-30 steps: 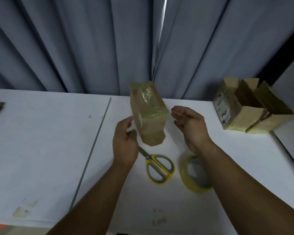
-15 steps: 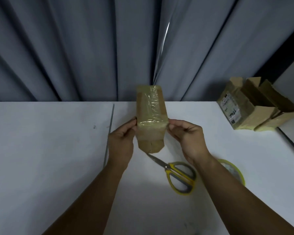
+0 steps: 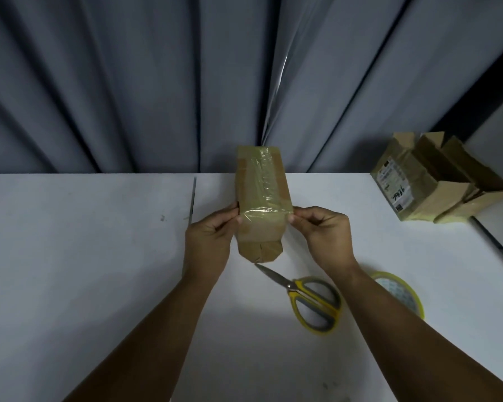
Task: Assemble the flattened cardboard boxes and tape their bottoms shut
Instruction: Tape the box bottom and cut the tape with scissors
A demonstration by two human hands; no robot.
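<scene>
A small cardboard box [image 3: 260, 198] stands upright on the white table [image 3: 84, 256], its upturned face covered with shiny clear tape. My left hand [image 3: 211, 239] pinches its left edge and my right hand [image 3: 321, 232] pinches its right edge, both at the tape's lower end. Yellow-handled scissors [image 3: 308, 300] lie just in front of the box. A yellow tape roll [image 3: 401, 291] lies flat to the right, partly hidden by my right forearm.
Several assembled cardboard boxes [image 3: 430, 181] with open flaps sit at the table's back right, one bearing a label. A grey curtain [image 3: 157, 82] hangs behind the table. A seam [image 3: 192, 198] runs across the tabletop left of the box.
One second ago both hands were open beside the tilted box. They closed in on its side edges, and the box now stands straighter between them.
</scene>
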